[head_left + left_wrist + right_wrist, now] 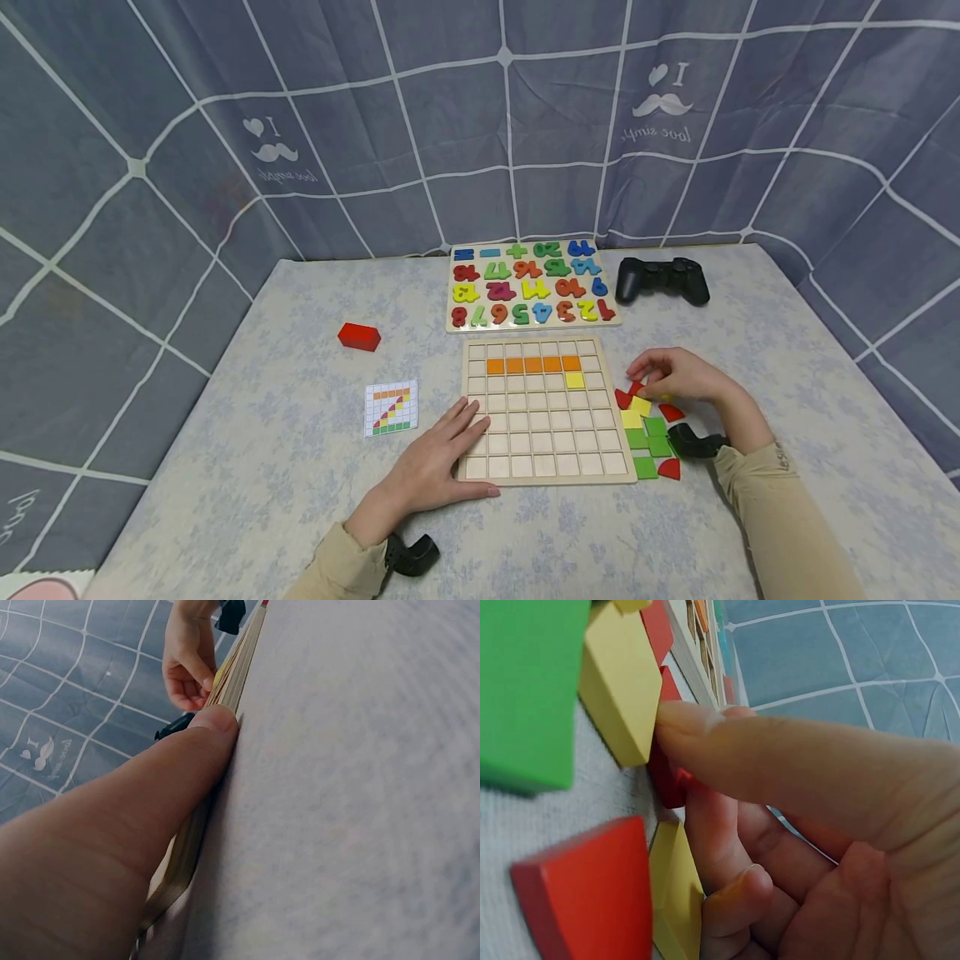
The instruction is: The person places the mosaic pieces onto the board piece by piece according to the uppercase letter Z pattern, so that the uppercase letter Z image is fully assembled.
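Note:
My left hand (435,462) lies at the left front corner of a wooden grid board (540,483), fingers spread over its edge. In the left wrist view the thumb (172,780) presses along the board's side. On the board sit a row of orange squares (533,365) and one yellow square (574,380). At the board's right, my right hand (682,379) pinches a red rounded piece (669,791) between thumb and finger; the thumb partly hides it. Around it lie yellow pieces (632,419), green squares (659,447) and red quarter-round pieces (670,469).
Left of the board lie a pattern card (392,408) and a red block (359,337). A number puzzle board (534,282) sits behind the grid board, with a black game controller (662,279) to its right. A grey-blue curtain (450,125) surrounds the table.

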Action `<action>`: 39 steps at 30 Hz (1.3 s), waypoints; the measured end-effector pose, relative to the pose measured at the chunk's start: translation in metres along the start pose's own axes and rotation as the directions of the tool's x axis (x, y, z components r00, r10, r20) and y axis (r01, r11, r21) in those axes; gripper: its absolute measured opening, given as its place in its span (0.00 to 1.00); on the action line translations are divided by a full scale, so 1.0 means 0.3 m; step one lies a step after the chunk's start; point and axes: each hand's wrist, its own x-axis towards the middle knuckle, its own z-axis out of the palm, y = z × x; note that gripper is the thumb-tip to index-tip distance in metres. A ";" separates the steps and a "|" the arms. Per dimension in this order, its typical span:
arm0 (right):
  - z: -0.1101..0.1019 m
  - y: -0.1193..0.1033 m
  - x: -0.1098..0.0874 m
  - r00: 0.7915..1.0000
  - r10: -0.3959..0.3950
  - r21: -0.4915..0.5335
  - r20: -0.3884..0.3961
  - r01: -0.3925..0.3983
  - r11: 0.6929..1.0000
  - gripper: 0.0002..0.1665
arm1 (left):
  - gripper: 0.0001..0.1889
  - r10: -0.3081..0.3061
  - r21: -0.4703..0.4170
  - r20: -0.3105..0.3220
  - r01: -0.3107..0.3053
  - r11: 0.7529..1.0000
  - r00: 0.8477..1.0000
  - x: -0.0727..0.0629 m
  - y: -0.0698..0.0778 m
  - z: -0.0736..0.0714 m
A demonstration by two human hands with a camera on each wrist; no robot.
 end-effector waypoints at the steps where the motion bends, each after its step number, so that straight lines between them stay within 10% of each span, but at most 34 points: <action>1: 0.000 0.000 0.000 1.000 0.003 -0.003 -0.001 -0.003 1.000 0.19 | 0.49 0.000 0.000 0.000 0.000 1.000 1.000 0.000 0.000 0.000; 18: 0.020 -0.050 -0.004 0.998 0.043 -0.093 -0.055 -0.048 0.995 0.14 | 0.49 -0.003 -0.004 0.000 0.003 1.000 1.000 -0.003 -0.003 0.002; 39: 0.209 -0.248 0.151 0.984 -0.151 -0.179 -0.095 0.132 0.975 0.06 | 0.49 -0.006 -0.012 0.011 0.006 1.000 1.000 -0.002 -0.001 0.001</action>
